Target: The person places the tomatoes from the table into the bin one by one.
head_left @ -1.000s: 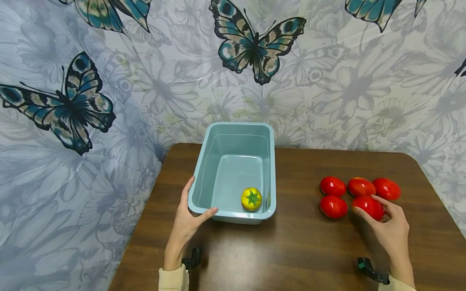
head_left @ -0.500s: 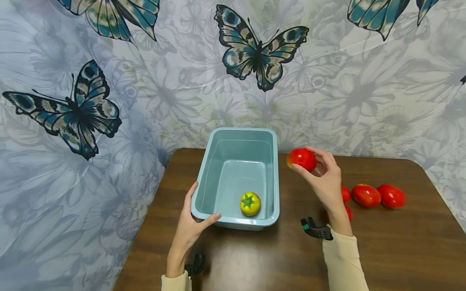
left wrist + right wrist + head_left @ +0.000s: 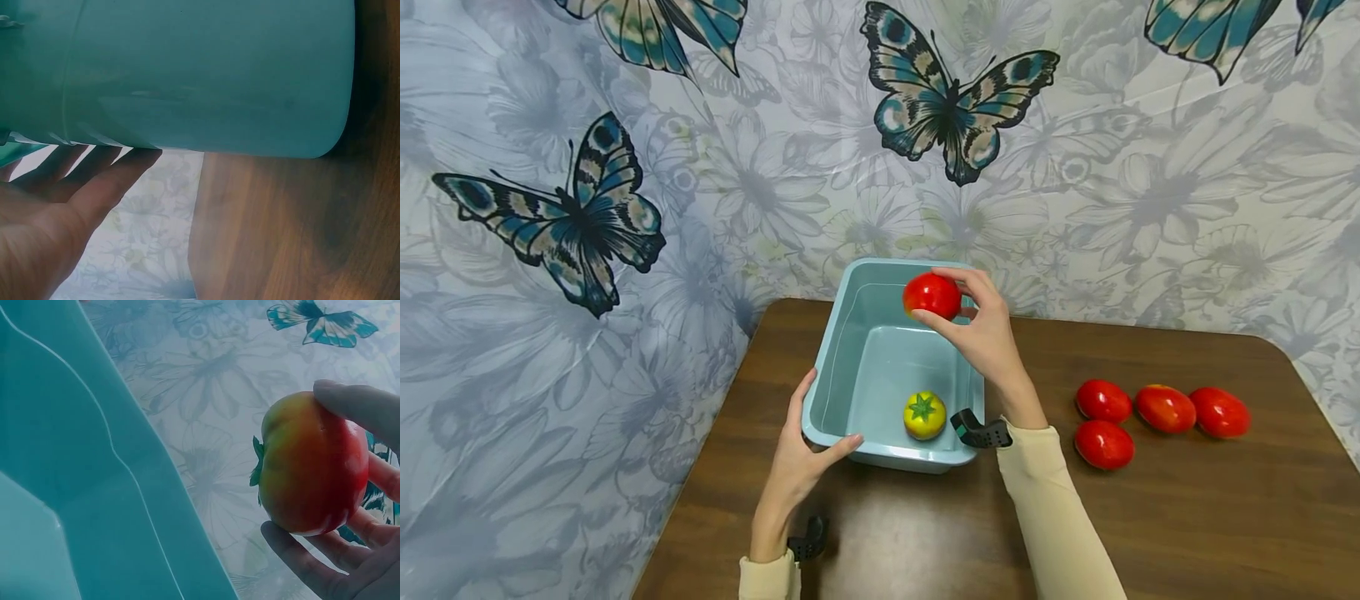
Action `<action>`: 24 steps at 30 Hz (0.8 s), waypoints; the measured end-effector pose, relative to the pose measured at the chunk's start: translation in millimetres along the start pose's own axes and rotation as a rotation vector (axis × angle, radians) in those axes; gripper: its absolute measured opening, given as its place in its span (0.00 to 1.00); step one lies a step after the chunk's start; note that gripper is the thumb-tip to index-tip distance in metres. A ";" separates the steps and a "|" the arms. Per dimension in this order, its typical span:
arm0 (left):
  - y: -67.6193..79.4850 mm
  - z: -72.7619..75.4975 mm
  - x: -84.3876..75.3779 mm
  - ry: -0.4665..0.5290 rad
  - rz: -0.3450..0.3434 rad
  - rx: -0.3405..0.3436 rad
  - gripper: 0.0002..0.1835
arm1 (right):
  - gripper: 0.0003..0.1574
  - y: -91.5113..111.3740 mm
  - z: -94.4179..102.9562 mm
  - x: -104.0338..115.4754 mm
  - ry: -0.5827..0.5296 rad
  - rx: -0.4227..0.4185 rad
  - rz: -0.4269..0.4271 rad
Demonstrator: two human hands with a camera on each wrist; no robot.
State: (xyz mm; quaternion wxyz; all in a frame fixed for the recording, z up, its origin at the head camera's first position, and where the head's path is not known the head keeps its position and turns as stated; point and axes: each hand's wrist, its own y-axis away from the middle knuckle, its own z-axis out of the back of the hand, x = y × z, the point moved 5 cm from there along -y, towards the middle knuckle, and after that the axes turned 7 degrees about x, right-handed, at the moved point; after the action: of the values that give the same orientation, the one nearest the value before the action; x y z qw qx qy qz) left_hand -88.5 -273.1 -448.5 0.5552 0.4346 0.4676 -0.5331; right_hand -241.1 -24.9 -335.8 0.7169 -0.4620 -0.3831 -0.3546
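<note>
My right hand (image 3: pixel 988 333) holds a red tomato (image 3: pixel 932 296) between thumb and fingertips, above the far right part of a light blue plastic basin (image 3: pixel 829 350). In the right wrist view the tomato (image 3: pixel 312 465) shows a yellow-green top with a green leafy stem, turned sideways. My left hand (image 3: pixel 793 471) grips the basin's near left corner, thumb at the front rim and fingers along the left side. From the left wrist, the fingers (image 3: pixel 115 181) lie against the outer wall. A yellow tomato (image 3: pixel 924 415) with a green star-shaped stem sits inside, near the front right.
Several red tomatoes lie on the brown wooden table (image 3: pixel 1210 508) right of the basin, among them a front one (image 3: pixel 1104 444) and the rightmost one (image 3: pixel 1221 412). A cloth with butterflies (image 3: pixel 958 92) hangs behind the table.
My right hand has lifted a red tomato from the group on the right and carried it left over the basin. The left hand keeps its place at the basin's corner.
</note>
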 end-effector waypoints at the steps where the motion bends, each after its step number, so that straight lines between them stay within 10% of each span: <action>1: -0.3 -0.6 -0.2 0.005 -0.001 0.000 0.58 | 0.34 -0.5 -0.3 -0.8 0.001 0.004 -0.002; 24: -3.1 0.0 1.1 -0.005 -0.003 0.001 0.58 | 0.35 -2.0 -6.9 -8.6 0.047 0.063 -0.039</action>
State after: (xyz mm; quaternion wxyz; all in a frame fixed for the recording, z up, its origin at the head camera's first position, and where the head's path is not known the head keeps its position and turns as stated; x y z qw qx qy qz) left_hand -91.6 -273.5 -449.5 0.5553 0.4328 0.4669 -0.5352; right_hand -245.2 -30.7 -344.5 0.7328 -0.4231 -0.3861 -0.3672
